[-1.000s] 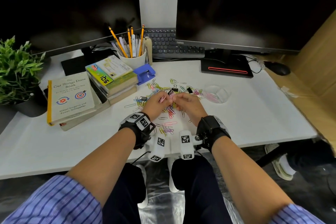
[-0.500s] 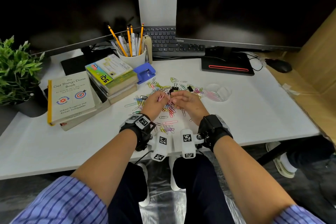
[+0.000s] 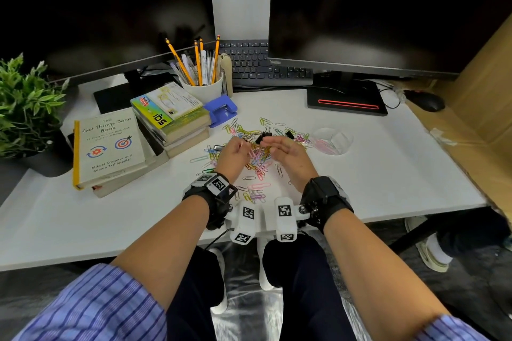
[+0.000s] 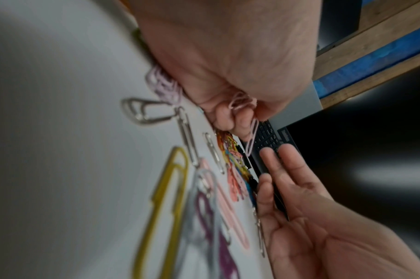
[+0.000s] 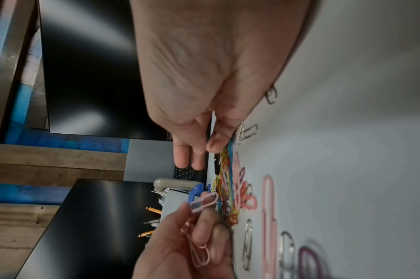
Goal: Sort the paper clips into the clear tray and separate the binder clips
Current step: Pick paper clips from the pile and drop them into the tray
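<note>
Many coloured paper clips [image 3: 256, 159] lie scattered on the white desk [image 3: 374, 174], with black binder clips [image 3: 263, 137] among them at the far side of the heap. My left hand [image 3: 240, 144] hovers over the heap and pinches a few pink paper clips [image 5: 203, 203] between thumb and fingers; the same pink clips [image 4: 251, 136] stick out past its fingers. My right hand [image 3: 273, 144] is just to the right, a small gap away, fingers straight and empty [image 5: 197, 151]. The clear tray [image 3: 343, 137] stands further right and holds several pink clips.
A stack of books [image 3: 171, 119], a blue hole punch [image 3: 221, 109] and a white cup of pencils [image 3: 203, 86] stand left of the heap. A keyboard [image 3: 263, 69], two monitors and a mouse [image 3: 426, 101] line the back. A potted plant [image 3: 25, 102] is far left.
The two hands were together over the heap. Now the right hand has drawn a little apart and opened, while the left hand keeps the pink clips.
</note>
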The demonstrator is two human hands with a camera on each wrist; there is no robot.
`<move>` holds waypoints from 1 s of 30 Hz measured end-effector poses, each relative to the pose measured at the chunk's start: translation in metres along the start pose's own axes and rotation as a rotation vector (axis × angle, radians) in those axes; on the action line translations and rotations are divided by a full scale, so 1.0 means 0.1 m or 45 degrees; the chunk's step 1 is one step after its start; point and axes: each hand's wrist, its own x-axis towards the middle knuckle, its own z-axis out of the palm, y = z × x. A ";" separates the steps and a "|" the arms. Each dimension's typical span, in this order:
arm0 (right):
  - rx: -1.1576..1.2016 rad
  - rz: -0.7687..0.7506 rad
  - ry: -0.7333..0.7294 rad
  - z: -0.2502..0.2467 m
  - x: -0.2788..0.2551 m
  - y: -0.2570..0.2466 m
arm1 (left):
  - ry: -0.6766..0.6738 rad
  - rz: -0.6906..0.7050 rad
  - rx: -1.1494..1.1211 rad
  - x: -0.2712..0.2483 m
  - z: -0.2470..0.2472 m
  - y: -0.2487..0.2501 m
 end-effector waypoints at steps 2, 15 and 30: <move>-0.057 -0.022 0.016 0.01 -0.01 -0.01 | 0.050 -0.025 -0.028 0.01 -0.01 -0.02; -0.829 -0.092 -0.207 0.08 0.01 -0.08 | 0.056 0.112 0.159 0.01 -0.02 -0.05; 0.178 0.023 0.201 -0.16 -0.03 -0.25 | 0.055 0.042 0.062 0.01 -0.03 -0.05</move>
